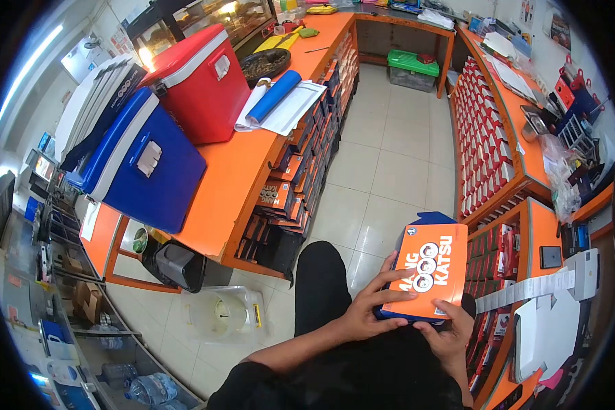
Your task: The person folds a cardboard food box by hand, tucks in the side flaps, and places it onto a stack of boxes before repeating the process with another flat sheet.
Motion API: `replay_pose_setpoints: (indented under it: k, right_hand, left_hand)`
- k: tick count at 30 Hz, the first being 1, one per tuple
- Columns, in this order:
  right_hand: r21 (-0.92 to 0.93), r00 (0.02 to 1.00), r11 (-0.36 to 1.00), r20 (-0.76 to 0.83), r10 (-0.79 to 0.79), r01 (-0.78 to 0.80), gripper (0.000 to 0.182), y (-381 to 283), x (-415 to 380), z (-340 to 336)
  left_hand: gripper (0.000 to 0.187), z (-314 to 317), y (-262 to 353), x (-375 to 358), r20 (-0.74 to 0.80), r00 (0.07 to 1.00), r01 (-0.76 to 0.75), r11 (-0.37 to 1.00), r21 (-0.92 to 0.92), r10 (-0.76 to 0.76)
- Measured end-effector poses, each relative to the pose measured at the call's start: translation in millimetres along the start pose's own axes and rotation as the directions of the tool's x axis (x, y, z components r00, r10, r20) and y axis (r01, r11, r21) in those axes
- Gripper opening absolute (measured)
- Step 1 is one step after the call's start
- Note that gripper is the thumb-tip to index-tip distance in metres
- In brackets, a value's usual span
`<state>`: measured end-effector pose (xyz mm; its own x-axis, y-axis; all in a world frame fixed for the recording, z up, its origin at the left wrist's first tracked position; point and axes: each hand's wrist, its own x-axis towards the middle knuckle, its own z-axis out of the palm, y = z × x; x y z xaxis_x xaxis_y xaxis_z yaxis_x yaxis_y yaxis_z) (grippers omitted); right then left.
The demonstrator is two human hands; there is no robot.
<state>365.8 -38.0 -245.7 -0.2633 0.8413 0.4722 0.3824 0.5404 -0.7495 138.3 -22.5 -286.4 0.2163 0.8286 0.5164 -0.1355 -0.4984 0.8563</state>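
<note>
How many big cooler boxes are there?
2. The red cooler is on the orange counter, and the blue cooler is beside it, nearer the camera. More could be hidden behind things.

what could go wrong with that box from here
The box is held over the lap, with no table under it, so it could slip to the floor if the left hand and right hand loosen.

The blue flap at its far end sticks out, so it may catch or bend.

The paper strip reaches close to the right hand, so a sideways move might snag it.
</note>
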Motion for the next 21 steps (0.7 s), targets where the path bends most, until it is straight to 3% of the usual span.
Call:
replay_pose_setpoints:
  k: [3,5,15,19,21]
  right_hand:
    - [0.043,1.0,0.999,-0.021,0.02,-0.02,0.055,0.0,-0.4,0.8]
    - [-0.023,0.998,0.998,-0.019,-0.057,0.057,0.047,-5.0,5.6,-1.4]
    - [0.095,0.999,0.995,-0.048,-0.014,0.018,0.034,-15.2,12.5,0.7]
    - [-0.01,0.997,0.998,-0.042,-0.066,0.066,0.033,-17.9,16.9,-0.7]
    - [-0.032,0.996,0.997,-0.053,-0.073,0.072,0.034,-18.4,17.3,0.3]
  left_hand:
    - [0.046,0.9,-2.3,-0.2,-0.005,1.0,-0.023,1.0,0.004,0.023]
    - [0.045,1.6,-4.2,-1.4,-0.005,1.0,-0.026,1.0,0.012,0.026]
    - [0.039,2.1,-5.4,-4.5,-0.009,0.994,-0.108,0.991,0.083,0.11]
    - [0.038,4.1,-1.4,-3.6,-0.028,0.994,-0.107,0.99,0.092,0.11]
    - [0.038,6.5,1.0,-4.5,-0.054,0.998,-0.022,0.999,0.024,0.023]
